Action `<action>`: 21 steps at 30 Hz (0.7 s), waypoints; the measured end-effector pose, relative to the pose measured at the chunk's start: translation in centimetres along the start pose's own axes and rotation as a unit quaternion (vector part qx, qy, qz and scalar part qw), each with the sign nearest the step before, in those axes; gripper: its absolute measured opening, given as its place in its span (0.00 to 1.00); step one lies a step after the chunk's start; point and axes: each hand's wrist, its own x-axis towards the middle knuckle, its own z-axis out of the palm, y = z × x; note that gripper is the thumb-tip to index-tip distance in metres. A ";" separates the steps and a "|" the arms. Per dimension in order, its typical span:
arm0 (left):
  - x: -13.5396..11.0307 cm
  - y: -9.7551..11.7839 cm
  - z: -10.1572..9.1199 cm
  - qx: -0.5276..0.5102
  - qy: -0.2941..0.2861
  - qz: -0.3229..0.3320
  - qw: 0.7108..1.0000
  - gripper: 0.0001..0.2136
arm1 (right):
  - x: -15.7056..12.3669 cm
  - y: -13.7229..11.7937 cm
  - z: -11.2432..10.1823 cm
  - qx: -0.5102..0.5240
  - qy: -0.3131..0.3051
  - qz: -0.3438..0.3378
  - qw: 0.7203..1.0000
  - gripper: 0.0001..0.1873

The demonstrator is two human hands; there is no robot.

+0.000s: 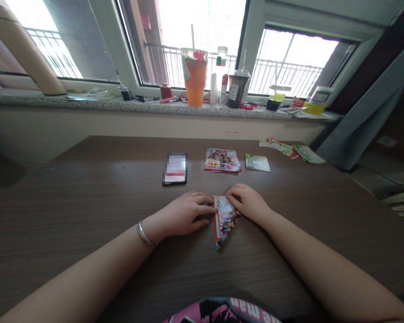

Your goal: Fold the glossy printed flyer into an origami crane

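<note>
A printed leaflet (226,217), folded to a narrow wedge with its point towards me, lies on the brown table (87,215). My left hand (190,211), a silver bangle at its wrist, rests flat with fingers spread, and its fingertips touch the leaflet's left edge. On the other side, my right hand (249,202) has its fingers curled over the leaflet's upper right edge and grips it there. Beyond my hands sit a small stack of printed leaflets (222,160) and a phone (175,168) with a blurred screen.
Green-and-white cards (257,163) lie right of the stack, with more leaflets (283,148) near the far right edge. Along the windowsill (121,106) stand an orange drink cup (194,83), a dark cup (237,89), bottles and pens. A grey curtain (360,112) hangs at the right.
</note>
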 end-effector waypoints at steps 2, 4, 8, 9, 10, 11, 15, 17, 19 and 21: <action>0.1 0.0 0.0 -0.004 -0.005 -0.004 1.000 0.18 | 0.0 -0.1 0.1 0.001 0.007 0.001 1.000 0.09; 0.1 0.0 0.0 -0.007 -0.006 -0.017 1.000 0.18 | 0.1 -0.2 0.2 0.007 0.015 0.015 1.000 0.06; 0.2 0.2 -0.1 -0.006 0.005 -0.051 0.999 0.19 | 0.2 -0.3 0.5 0.008 0.023 0.045 0.999 0.04; 0.2 0.2 -0.1 -0.004 0.005 -0.050 0.999 0.20 | 0.2 -0.3 0.5 0.007 0.022 0.043 0.999 0.03; 0.2 0.3 -0.2 0.001 0.003 -0.045 0.999 0.20 | 0.3 -0.3 0.5 0.008 0.021 0.038 0.999 0.03; 0.2 0.3 -0.2 0.007 -0.002 -0.040 0.999 0.21 | 0.3 -0.3 0.5 0.011 0.019 0.032 0.999 0.03; 0.1 0.5 -0.2 0.033 -0.021 -0.022 0.999 0.19 | 0.5 -0.3 0.3 0.022 0.012 0.009 1.000 0.05; -0.1 0.5 0.0 0.042 -0.017 -0.019 0.999 0.19 | 0.5 -0.2 0.3 0.028 0.008 -0.001 1.000 0.06; -0.2 0.5 0.1 0.051 -0.013 -0.019 0.998 0.20 | 0.6 -0.1 0.2 0.037 0.003 -0.013 0.999 0.06; -0.3 0.4 0.3 0.058 -0.015 -0.019 0.998 0.20 | 0.5 0.0 0.2 0.048 -0.004 -0.031 0.998 0.06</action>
